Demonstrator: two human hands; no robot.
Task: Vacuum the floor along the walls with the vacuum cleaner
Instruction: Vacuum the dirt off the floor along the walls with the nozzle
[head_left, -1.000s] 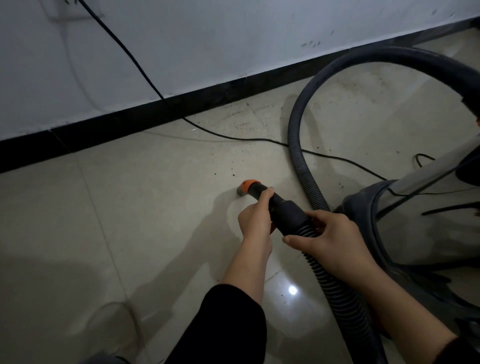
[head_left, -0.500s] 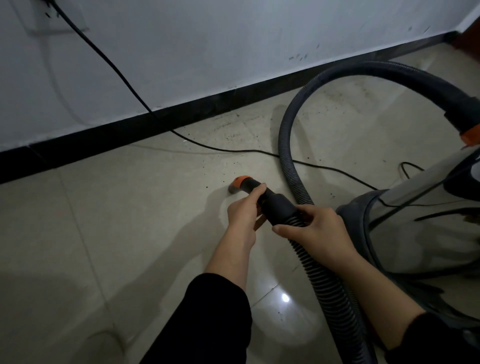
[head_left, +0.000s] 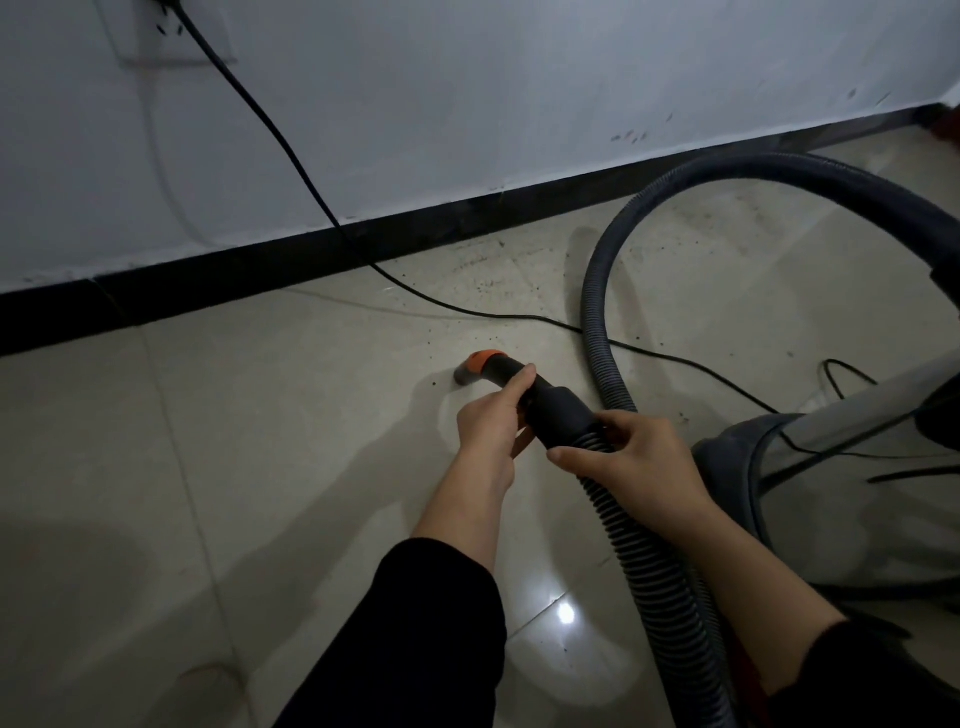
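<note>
We see more of the wall socket (head_left: 171, 31) at the upper left than before. The orange-tipped nozzle (head_left: 493, 366) has stayed mid-frame, tip down on the floor (head_left: 208, 467). The vacuum cleaner (head_left: 831, 509) at the right edge is dim and cut off. Our left grip (head_left: 488, 421) is curled round the nozzle. Our right grip (head_left: 639, 462) is wrapped round the hose (head_left: 649, 551) just behind it.

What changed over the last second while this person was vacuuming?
The orange-tipped nozzle slid a little forward, toward the black power cord and the skirting board. Nothing was taken or let go: the left hand still grips the nozzle's tube, the right hand the cuff of the hose. The vacuum body looks unmoved.
</note>
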